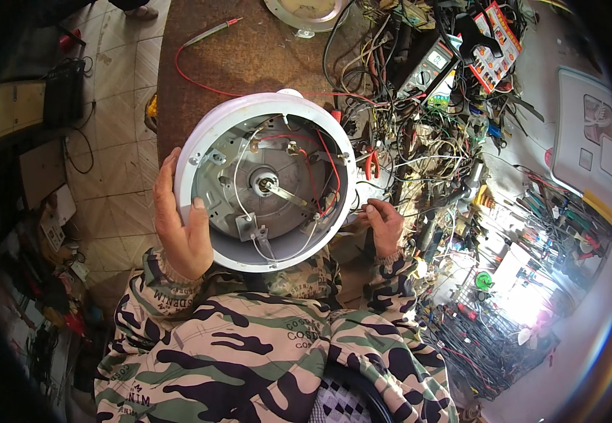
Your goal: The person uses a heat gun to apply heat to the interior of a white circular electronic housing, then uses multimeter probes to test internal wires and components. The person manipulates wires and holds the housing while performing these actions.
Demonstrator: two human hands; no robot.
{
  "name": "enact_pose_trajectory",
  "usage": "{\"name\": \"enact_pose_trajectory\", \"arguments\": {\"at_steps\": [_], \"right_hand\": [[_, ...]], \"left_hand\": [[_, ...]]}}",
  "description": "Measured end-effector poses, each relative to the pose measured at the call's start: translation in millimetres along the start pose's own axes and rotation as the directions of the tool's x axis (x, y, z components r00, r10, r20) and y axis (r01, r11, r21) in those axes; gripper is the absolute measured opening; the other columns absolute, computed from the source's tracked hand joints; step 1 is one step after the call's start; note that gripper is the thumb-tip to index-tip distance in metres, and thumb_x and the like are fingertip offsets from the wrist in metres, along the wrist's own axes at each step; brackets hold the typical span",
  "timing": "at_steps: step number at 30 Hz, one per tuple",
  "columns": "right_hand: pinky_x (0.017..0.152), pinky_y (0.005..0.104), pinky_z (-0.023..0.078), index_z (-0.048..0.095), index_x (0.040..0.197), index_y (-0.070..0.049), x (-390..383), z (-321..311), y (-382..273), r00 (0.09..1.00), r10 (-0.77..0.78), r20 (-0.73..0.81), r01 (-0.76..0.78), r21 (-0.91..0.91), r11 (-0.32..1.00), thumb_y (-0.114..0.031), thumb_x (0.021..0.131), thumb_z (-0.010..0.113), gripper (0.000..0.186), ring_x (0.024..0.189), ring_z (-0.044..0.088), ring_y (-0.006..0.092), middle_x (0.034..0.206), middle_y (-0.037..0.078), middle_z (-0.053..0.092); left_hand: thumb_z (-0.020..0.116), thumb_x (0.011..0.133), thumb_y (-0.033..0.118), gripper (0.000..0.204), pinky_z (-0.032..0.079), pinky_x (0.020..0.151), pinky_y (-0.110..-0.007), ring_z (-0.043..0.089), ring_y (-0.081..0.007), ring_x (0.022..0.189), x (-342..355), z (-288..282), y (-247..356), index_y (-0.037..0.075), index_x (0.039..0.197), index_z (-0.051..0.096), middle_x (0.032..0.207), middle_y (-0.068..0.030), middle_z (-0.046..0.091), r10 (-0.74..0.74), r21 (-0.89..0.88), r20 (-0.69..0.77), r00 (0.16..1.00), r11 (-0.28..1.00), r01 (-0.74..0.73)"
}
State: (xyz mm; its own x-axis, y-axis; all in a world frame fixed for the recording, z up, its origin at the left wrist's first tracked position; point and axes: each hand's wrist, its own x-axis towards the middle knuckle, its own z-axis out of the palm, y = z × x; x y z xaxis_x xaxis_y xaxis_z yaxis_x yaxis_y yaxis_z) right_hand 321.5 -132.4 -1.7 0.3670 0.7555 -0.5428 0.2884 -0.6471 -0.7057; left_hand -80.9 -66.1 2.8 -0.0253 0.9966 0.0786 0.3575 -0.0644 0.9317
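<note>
My left hand [181, 236] grips the left rim of a round white appliance housing [184, 185], with the thumb over the edge and the fingers along the outer wall. The housing's open side faces up, tilted over my lap at the table's edge. Inside are red wires [325, 162], thin white wires [236, 180], metal brackets [246, 227] and a central fitting [264, 182] with a strip reaching toward the right wall. Just off the housing's right side, my right hand [385, 227] has its thumb and forefinger pinched beside some thin wires. Whatever they hold is too small to make out.
A brown table [200, 63] bears a test probe [211, 32] with a red lead and a round metal plate [308, 8]. Tangled wires, a multimeter [434, 62] and red-handled pliers [371, 164] lie to the right. More tools crowd the far right beside a bright light [524, 303].
</note>
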Motion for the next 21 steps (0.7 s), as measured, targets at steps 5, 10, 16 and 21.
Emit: {"name": "enact_pose_trajectory", "arguments": {"at_steps": [5, 10, 16, 21], "right_hand": [[0.073, 0.0304, 0.058, 0.069, 0.119, 0.008, 25.2, -4.7, 20.1, 0.998, 0.037, -0.052, -0.035, 0.036, 0.999, -0.017, 0.099, 0.07, 0.032, 0.085, 0.075, 0.0176, 0.094, 0.013, 0.076], [0.072, 0.0321, 0.058, 0.071, 0.116, 0.007, 77.4, -25.5, 52.2, 0.986, 0.005, -0.165, -0.008, -0.017, 1.0, -0.019, 0.097, 0.07, 0.033, 0.083, 0.076, 0.0201, 0.093, 0.015, 0.077], [0.065, 0.0337, 0.06, 0.072, 0.113, 0.008, 129.8, -32.1, 82.6, 0.947, -0.164, -0.276, 0.064, -0.336, 0.94, -0.017, 0.094, 0.073, 0.032, 0.076, 0.075, 0.0203, 0.091, 0.017, 0.077], [0.081, 0.0378, 0.06, 0.077, 0.108, 0.0, 122.4, 18.9, 8.0, 0.947, -0.258, -0.194, 0.187, -0.319, 0.929, -0.025, 0.087, 0.078, 0.032, 0.089, 0.078, 0.0282, 0.094, 0.019, 0.079]], "left_hand": [[0.044, 0.089, -0.002, 0.064, 0.034, 0.121, -0.045, 0.048, -0.0374, 0.143, 1.8, 1.9, 11.8, -0.012, 0.153, 0.038, 0.153, -0.0284, 0.049, -0.066, -0.011, -0.038, 0.997, 0.998, 0.066], [0.042, 0.092, -0.001, 0.063, 0.035, 0.121, -0.045, 0.049, -0.0391, 0.142, 0.3, 2.6, 8.1, -0.015, 0.154, 0.035, 0.153, -0.0312, 0.046, -0.043, -0.04, -0.03, 0.999, 0.998, 0.042], [0.043, 0.095, 0.002, 0.06, 0.037, 0.119, -0.044, 0.049, -0.0383, 0.142, 2.9, 4.5, 3.9, -0.014, 0.153, 0.036, 0.152, -0.0303, 0.047, -0.028, -0.043, -0.022, 0.999, 0.999, 0.028], [0.044, 0.096, 0.002, 0.06, 0.036, 0.119, -0.044, 0.05, -0.0368, 0.141, -5.0, 2.5, 3.6, -0.014, 0.153, 0.037, 0.152, -0.0292, 0.048, -0.046, 0.003, -0.063, 0.997, 0.999, 0.046]]}}
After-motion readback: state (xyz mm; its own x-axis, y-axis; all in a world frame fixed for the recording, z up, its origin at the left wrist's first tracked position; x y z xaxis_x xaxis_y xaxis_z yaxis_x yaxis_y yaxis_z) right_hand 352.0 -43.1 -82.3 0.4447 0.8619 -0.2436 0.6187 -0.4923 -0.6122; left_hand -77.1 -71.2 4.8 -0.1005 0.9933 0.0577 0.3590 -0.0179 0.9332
